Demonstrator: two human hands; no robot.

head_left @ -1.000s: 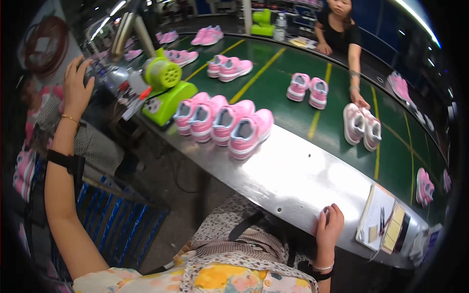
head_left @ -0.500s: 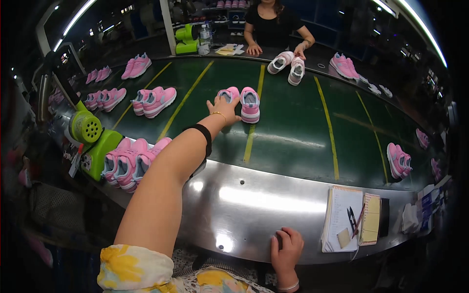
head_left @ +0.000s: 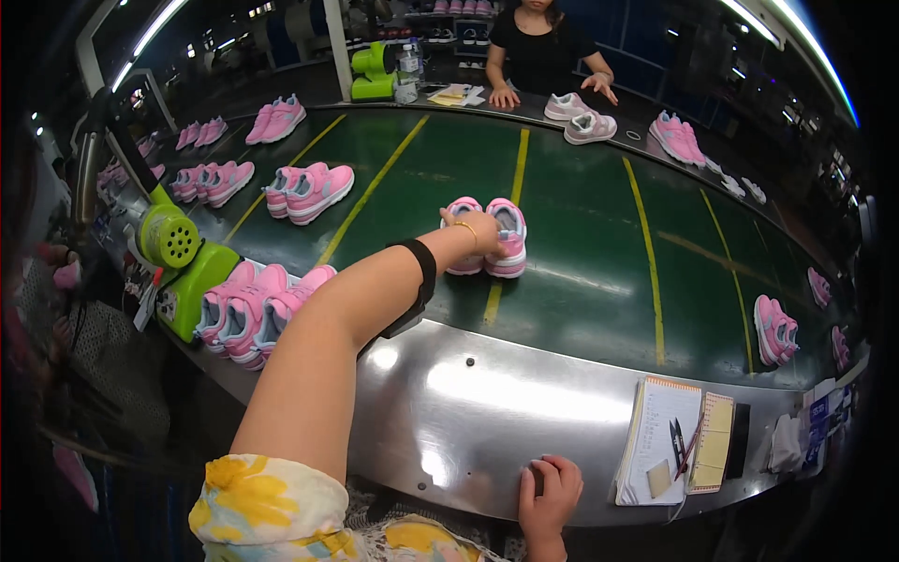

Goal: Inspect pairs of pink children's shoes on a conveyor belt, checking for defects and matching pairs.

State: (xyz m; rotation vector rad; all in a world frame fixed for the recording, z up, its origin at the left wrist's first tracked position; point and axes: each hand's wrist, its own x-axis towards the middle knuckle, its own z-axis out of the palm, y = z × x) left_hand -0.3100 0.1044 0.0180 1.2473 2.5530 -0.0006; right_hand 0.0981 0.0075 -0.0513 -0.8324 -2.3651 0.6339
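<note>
My left hand (head_left: 478,232) reaches over the green conveyor belt and is closed on the backs of a pair of pink sneakers (head_left: 507,245) with grey linings and white soles. The two shoes stand side by side, heels toward me, and the hand partly hides the left one. On the front edge of the steel table (head_left: 506,375) rests my right hand (head_left: 551,492), fingers loosely bent and apart, holding nothing.
More pink sneakers stand on the belt, including a pair (head_left: 311,193) at left and one (head_left: 775,330) at right. Several (head_left: 251,314) sit beside a lime-green machine (head_left: 183,267). Notebooks (head_left: 660,440) with pens lie right. Across the belt, a person (head_left: 538,47) stands behind pale sneakers (head_left: 588,126).
My left hand has drawn the pink pair nearer and closed the gap between the shoes. The person opposite has let go of the pale sneakers, which now lie turned sideways.
</note>
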